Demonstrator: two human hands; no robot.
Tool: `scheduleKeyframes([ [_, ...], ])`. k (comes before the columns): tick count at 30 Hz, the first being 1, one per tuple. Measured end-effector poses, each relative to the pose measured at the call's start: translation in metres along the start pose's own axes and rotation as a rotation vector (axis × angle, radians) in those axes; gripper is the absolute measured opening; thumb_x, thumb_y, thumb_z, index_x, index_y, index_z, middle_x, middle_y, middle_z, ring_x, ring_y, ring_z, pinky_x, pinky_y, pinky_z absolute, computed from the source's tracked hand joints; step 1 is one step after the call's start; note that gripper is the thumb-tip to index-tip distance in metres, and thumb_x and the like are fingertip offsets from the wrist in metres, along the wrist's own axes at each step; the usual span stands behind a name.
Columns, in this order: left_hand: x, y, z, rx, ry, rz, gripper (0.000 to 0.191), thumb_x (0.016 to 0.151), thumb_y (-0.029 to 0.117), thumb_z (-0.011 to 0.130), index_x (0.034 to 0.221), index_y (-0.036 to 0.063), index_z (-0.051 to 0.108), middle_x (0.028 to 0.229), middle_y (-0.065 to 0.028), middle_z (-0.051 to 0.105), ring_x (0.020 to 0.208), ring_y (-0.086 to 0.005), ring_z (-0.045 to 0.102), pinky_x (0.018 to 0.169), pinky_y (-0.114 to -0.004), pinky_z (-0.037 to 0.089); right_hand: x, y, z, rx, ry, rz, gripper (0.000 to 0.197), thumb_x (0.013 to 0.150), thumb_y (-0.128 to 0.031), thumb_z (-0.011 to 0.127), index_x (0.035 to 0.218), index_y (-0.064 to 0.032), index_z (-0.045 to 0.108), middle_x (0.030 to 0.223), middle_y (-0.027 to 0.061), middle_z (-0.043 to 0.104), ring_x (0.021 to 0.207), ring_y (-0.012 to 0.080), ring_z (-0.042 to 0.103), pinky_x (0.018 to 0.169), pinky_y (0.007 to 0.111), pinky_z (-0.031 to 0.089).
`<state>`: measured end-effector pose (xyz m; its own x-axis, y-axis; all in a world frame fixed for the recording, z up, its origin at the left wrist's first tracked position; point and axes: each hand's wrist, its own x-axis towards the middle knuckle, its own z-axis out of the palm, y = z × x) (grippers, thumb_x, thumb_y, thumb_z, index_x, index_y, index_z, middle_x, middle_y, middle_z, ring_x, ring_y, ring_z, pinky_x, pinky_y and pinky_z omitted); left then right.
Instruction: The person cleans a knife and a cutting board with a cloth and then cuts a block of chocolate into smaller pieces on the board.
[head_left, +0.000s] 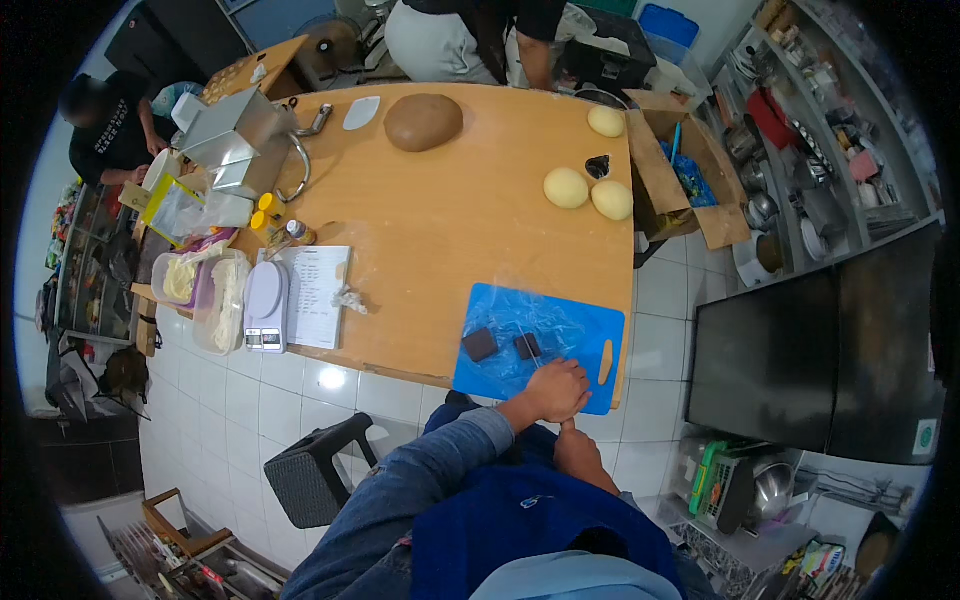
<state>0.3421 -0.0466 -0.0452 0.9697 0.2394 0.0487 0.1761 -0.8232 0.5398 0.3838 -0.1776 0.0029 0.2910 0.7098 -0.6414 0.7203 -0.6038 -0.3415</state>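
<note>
A thin knife blade (529, 343) lies across a small dark brown block (525, 347), which looks like chocolate. My right hand (579, 452) grips the knife's handle end, mostly hidden by the hands. Curled over the knife just ahead of it is my left hand (555, 390), touching the right one. To the left sits a larger dark brown block (480, 344). Both blocks rest on clear plastic film (559, 328), spread over a blue cutting board (540, 295) at the table's near right corner.
Brown dough (424, 122) and pale dough balls (566, 187) lie farther off on the wooden table (420, 217). A kitchen scale (265, 300) and written notebook (315, 296) are left. An open cardboard box (660, 165) stands right; a stool (311, 476) below. Two people work nearby.
</note>
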Motion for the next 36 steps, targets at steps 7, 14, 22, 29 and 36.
scheduleKeyframes([
  [7, 0.001, -0.002, 0.002, -0.027, 0.019, 0.001, 0.025, 0.082, 0.026, 0.051, 0.077, 0.0054, 0.063, 0.082, -0.0088, 0.057, 0.087, -0.0247, 0.052, 0.077, -0.039, 0.043, 0.007, 0.008, 0.009, 0.022, -0.057, 0.045, 0.043, 0.079, -0.007, 0.048, 0.119, -0.0003, 0.034, 0.081, 0.0261, 0.061, 0.076, 0.043, 0.06, 0.068, 0.052, 0.046],
  [14, 0.002, -0.003, 0.0, -0.048, 0.025, -0.01, 0.023, 0.081, 0.025, 0.051, 0.076, 0.0049, 0.061, 0.082, -0.009, 0.056, 0.088, -0.0257, 0.052, 0.079, -0.04, 0.044, 0.016, 0.011, 0.014, 0.006, -0.089, 0.097, 0.041, 0.079, -0.007, 0.049, 0.117, -0.0005, 0.035, 0.081, 0.0262, 0.061, 0.076, 0.0429, 0.06, 0.067, 0.052, 0.046],
  [22, 0.003, -0.008, 0.007, -0.107, -0.001, -0.047, 0.021, 0.08, 0.024, 0.052, 0.08, 0.0052, 0.061, 0.088, -0.0095, 0.056, 0.089, -0.0259, 0.052, 0.081, -0.038, 0.044, 0.007, 0.002, -0.003, 0.025, -0.05, 0.038, 0.033, 0.079, -0.007, 0.048, 0.11, 0.0008, 0.04, 0.082, 0.0273, 0.061, 0.079, 0.0436, 0.06, 0.07, 0.052, 0.046],
  [29, -0.022, -0.006, -0.005, -0.158, 0.484, 0.092, 0.015, 0.075, 0.012, 0.058, 0.087, 0.003, 0.057, 0.09, -0.0129, 0.055, 0.084, -0.0299, 0.052, 0.075, -0.04, 0.044, 0.01, 0.014, -0.002, 0.049, 0.047, -0.022, 0.029, 0.08, -0.01, 0.051, 0.104, 0.0022, 0.043, 0.079, 0.0294, 0.06, 0.076, 0.0447, 0.059, 0.068, 0.052, 0.046],
  [36, -0.071, -0.022, -0.018, 0.106, 0.471, -0.43, 0.044, 0.075, 0.026, 0.063, 0.111, 0.002, 0.055, 0.079, -0.0142, 0.055, 0.076, -0.0292, 0.052, 0.065, -0.039, 0.044, 0.011, 0.024, 0.001, 0.036, 0.081, -0.092, 0.025, 0.082, -0.012, 0.046, 0.101, 0.0043, 0.044, 0.073, 0.0278, 0.06, 0.07, 0.0444, 0.06, 0.063, 0.053, 0.047],
])
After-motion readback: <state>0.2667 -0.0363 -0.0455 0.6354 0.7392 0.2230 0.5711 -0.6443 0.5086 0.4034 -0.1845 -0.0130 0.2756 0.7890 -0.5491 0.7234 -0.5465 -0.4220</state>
